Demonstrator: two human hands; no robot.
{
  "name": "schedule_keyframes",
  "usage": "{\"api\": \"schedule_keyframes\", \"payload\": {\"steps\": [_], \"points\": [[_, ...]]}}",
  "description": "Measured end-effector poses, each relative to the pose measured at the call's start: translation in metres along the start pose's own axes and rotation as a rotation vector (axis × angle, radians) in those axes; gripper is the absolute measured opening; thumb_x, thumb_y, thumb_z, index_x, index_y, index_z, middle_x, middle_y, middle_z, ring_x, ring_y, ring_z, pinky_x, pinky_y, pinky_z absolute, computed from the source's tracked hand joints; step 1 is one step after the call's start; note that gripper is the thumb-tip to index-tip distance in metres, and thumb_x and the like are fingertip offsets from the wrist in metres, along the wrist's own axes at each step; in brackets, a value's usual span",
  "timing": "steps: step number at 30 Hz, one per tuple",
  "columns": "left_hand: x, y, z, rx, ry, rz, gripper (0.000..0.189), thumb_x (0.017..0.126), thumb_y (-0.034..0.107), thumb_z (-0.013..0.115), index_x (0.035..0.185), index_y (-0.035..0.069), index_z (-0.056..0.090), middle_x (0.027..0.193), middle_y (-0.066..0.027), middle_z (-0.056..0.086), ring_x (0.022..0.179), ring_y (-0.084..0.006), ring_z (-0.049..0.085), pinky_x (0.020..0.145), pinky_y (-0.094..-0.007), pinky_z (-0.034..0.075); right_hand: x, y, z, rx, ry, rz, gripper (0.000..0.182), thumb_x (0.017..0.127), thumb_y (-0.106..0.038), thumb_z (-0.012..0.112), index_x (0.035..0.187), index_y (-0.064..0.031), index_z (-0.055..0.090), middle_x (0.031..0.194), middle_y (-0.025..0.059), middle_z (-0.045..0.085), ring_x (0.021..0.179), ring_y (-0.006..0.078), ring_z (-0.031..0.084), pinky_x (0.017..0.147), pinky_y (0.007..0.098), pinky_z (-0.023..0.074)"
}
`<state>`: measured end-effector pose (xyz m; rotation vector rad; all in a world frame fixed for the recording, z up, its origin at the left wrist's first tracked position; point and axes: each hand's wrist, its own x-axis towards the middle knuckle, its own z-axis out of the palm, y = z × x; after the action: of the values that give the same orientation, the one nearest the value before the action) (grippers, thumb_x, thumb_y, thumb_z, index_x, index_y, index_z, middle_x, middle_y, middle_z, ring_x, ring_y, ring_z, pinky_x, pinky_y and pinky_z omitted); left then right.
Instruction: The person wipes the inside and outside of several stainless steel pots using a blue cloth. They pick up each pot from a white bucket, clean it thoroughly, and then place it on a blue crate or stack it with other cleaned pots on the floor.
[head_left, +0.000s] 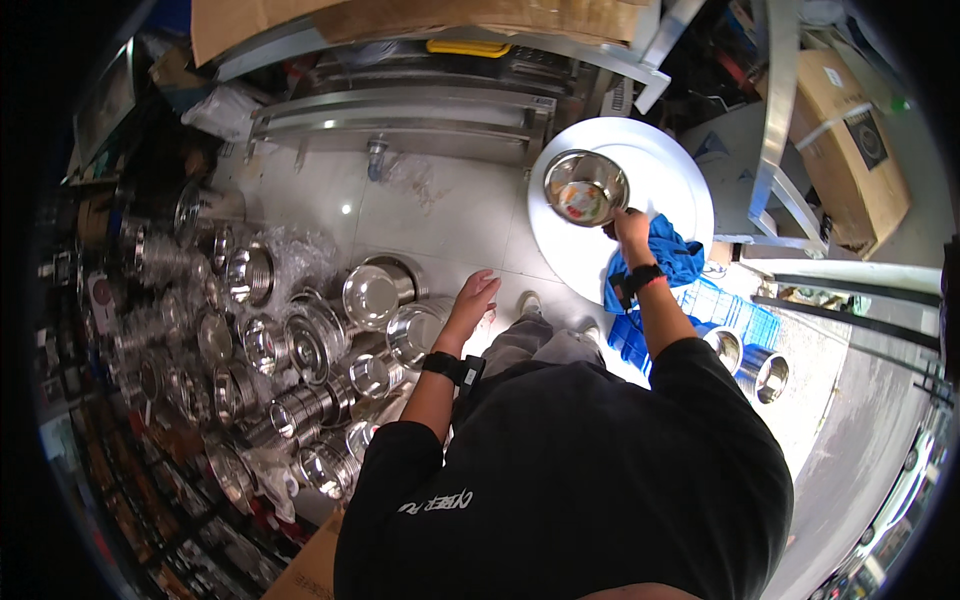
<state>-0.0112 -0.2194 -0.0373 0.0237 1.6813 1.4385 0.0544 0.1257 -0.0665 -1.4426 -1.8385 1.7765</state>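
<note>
On a round white table (667, 157) a shiny stainless steel pot (604, 177) leans so that its opening shows. A colourful printed patch (583, 201) is visible inside it. My right hand (630, 227) is closed on the pot's near right rim. Beneath my right wrist a crumpled blue cloth (679, 251) hangs over the table's edge. My left hand (474, 301) is held in the air over the floor with its fingers apart and nothing in it. Close by on its left are steel pots (371, 296) and a stack of steel basins (415, 335).
Many steel pots and plastic wrapping (304, 255) crowd the floor at left. A blue plastic crate (739, 311) and steel pots (763, 375) stand at right. A metal rack (405, 101) and a drain pipe (376, 159) lie ahead. Cardboard boxes (847, 150) are at the upper right.
</note>
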Motion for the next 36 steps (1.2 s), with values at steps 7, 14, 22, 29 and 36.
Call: {"api": "schedule_keyframes", "payload": {"steps": [7,14,22,29,36], "points": [[0.014,0.034,0.079,-0.376,-0.327,0.026,0.054,0.090,0.030,0.049,0.136,0.013,0.026,0.132,-0.0125,0.038,0.118,-0.0256,0.042,0.093,-0.0453,0.042,-0.112,0.022,-0.058,0.160,-0.421,0.186,0.019,0.087,-0.018,0.055,0.090,0.0002,0.057,0.066,0.0053,0.057,0.052,0.0142,0.057,0.048,0.0251,0.0475],[-0.002,-0.019,0.095,-0.442,-0.248,-0.116,0.046,0.086,0.020,0.046,0.126,-0.001,0.039,0.123,-0.0149,0.049,0.114,-0.0252,0.048,0.096,-0.0406,0.040,-0.051,0.104,-0.136,-0.475,-0.311,-0.066,0.083,0.069,-0.047,0.072,0.131,-0.0038,0.038,0.126,0.0221,0.044,0.119,0.0321,0.041,0.091,0.0446,0.0410],[-0.069,-0.042,0.110,-0.389,0.116,0.019,0.061,0.082,0.013,0.054,0.137,0.008,0.027,0.129,-0.0090,0.042,0.116,-0.0206,0.045,0.092,-0.0357,0.043,0.027,0.119,-0.128,-1.162,-0.197,0.078,0.108,0.049,-0.045,0.083,0.139,-0.0351,0.024,0.148,0.0147,0.007,0.129,0.0507,0.013,0.094,0.0674,0.0258],[-0.092,-0.007,0.138,-0.200,0.195,0.248,0.081,0.076,0.004,0.062,0.141,0.004,0.014,0.128,-0.0134,0.042,0.114,-0.0207,0.046,0.093,-0.0319,0.040,0.044,0.196,-0.138,-0.135,-0.375,0.018,0.048,0.064,-0.020,0.071,0.106,-0.0019,0.058,0.088,0.0084,0.064,0.080,0.0237,0.062,0.076,0.0323,0.0496],[-0.099,0.005,0.148,-0.023,0.232,0.544,0.086,0.070,0.001,0.069,0.139,0.000,0.017,0.123,-0.0141,0.045,0.107,-0.0191,0.050,0.088,-0.0306,0.044,-0.144,0.031,-0.106,0.156,-0.596,-0.098,0.050,0.068,-0.008,0.072,0.113,0.0008,0.051,0.099,0.0109,0.061,0.087,0.0184,0.060,0.079,0.0308,0.0493]]}}
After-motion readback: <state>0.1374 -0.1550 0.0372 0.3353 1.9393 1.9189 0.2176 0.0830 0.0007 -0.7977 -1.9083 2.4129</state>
